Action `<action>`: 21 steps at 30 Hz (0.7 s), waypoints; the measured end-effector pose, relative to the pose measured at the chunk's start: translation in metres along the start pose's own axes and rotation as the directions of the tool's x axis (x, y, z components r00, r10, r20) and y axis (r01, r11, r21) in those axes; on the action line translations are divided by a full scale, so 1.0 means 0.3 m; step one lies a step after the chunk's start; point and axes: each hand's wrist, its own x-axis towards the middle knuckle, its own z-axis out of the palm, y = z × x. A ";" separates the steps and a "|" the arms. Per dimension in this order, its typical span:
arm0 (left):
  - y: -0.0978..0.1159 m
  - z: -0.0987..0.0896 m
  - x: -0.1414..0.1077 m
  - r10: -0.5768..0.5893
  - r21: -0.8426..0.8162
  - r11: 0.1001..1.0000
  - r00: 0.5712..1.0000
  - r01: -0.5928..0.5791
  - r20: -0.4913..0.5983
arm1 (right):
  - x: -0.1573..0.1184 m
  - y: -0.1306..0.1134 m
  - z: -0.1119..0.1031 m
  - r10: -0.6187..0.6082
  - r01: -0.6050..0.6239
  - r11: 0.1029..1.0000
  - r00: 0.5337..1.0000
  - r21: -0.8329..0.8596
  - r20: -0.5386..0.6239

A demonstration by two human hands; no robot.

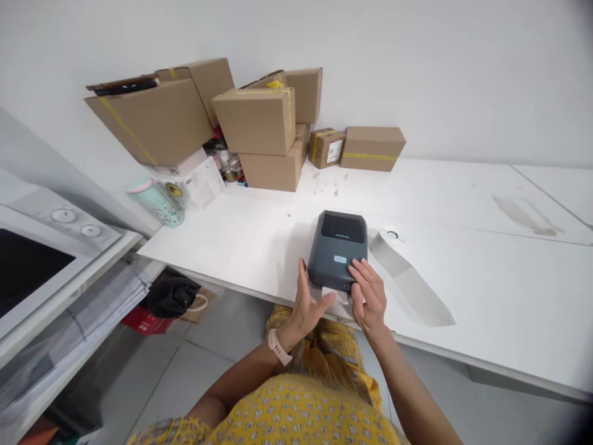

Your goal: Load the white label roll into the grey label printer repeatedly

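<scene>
A dark grey label printer [336,247] stands near the front edge of the white table, with a strip of white label paper [334,295] coming out of its front. At the printer's front left corner is my left hand [306,309], its fingers stretched along the side and its thumb over the paper. My right hand [369,296] grips the front right corner, fingers bent over the top and thumb by the front face. To the right of the printer lies a partly unrolled roll of label paper [412,281], its loose end trailing toward the table's front.
Several cardboard boxes [254,120] are stacked against the wall at the back left. A mint-green tumbler [160,201] leans by a white box [197,185]. At far left a white microwave [50,228] sits on a shelf. The table's front edge [445,346] runs close to my body.
</scene>
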 end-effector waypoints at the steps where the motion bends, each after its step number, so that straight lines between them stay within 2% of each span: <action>1: 0.019 -0.003 0.020 0.010 0.002 1.000 1.000 -0.010 -0.024 | -0.006 0.002 0.009 0.016 -0.016 1.000 1.000 0.016 -0.019; 4: 0.062 -0.008 0.110 0.002 0.023 1.000 0.998 -0.001 -0.061 | -0.003 0.014 0.022 0.014 -0.010 0.998 0.997 0.057 -0.079; 6: 0.070 -0.007 0.166 -0.040 0.015 0.999 0.999 0.040 -0.028 | -0.001 0.025 0.026 -0.003 0.010 0.998 0.995 0.065 -0.096; 10: 0.049 0.002 0.206 -0.057 -0.008 0.998 0.998 0.057 -0.027 | -0.013 0.046 0.054 0.017 -0.008 0.997 0.994 0.083 -0.112; 14: 0.041 0.010 0.199 -0.014 -0.006 1.000 0.999 0.013 -0.030 | -0.019 0.045 0.080 0.027 -0.004 0.995 0.974 0.102 -0.226; 17: 0.056 -0.004 0.164 -0.047 0.009 0.999 0.998 0.048 -0.051 | -0.006 0.019 0.048 0.089 -0.069 0.987 0.987 0.142 -0.137; 19: 0.069 -0.022 0.109 -0.067 0.045 0.996 0.981 0.076 -0.181 | 0.004 -0.007 0.009 0.176 -0.167 0.969 0.984 0.181 -0.037; 21: 0.079 -0.039 0.039 -0.103 0.043 0.991 0.938 0.124 -0.331 | 0.010 -0.032 -0.024 0.259 -0.260 0.941 0.965 0.218 0.035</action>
